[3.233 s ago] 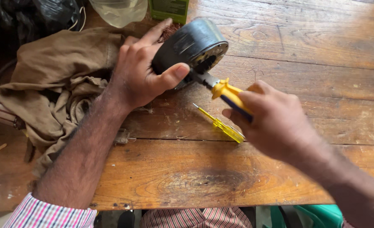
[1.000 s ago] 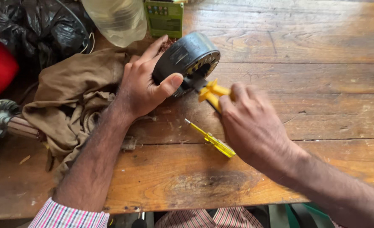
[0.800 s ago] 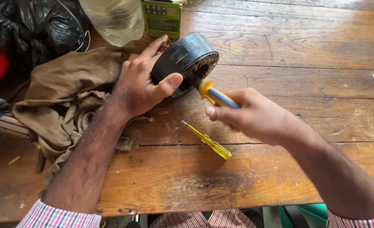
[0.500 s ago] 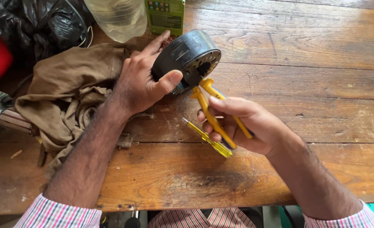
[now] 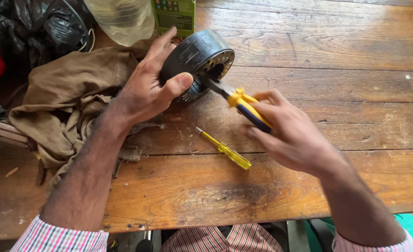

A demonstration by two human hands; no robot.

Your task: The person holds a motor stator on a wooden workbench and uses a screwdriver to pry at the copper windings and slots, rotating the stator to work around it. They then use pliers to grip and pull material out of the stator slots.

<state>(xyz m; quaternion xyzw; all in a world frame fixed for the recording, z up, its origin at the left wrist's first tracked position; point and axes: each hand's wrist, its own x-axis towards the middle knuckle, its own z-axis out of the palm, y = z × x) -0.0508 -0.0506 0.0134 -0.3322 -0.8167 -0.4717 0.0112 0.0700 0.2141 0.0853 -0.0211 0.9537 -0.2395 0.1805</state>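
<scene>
The left hand (image 5: 148, 88) grips a black motor (image 5: 195, 58) tilted on the counter (image 5: 332, 46), thumb against its rim. The right hand (image 5: 285, 130) is closed around pliers (image 5: 237, 100), whose nose reaches the motor's open face. A yellow screwdriver (image 5: 225, 150) lies between the arms, beside a brown rag (image 5: 66, 100).

Soft, even daylight fills the view, bright enough to show the grain of the wooden table (image 5: 337, 42) clearly. Shadows are faint and short: a dim one lies under the left hand (image 5: 146, 91) and the dark round motor housing (image 5: 195, 58), and another under the yellow screwdriver (image 5: 225, 150). The table's far right corner carries a pale sheen, without hard glare. The right hand (image 5: 288, 133) and its yellow-handled pliers (image 5: 244, 105) are smeared by motion blur. The black plastic bag (image 5: 34, 28) at the far left corner sinks into shadow.
</scene>
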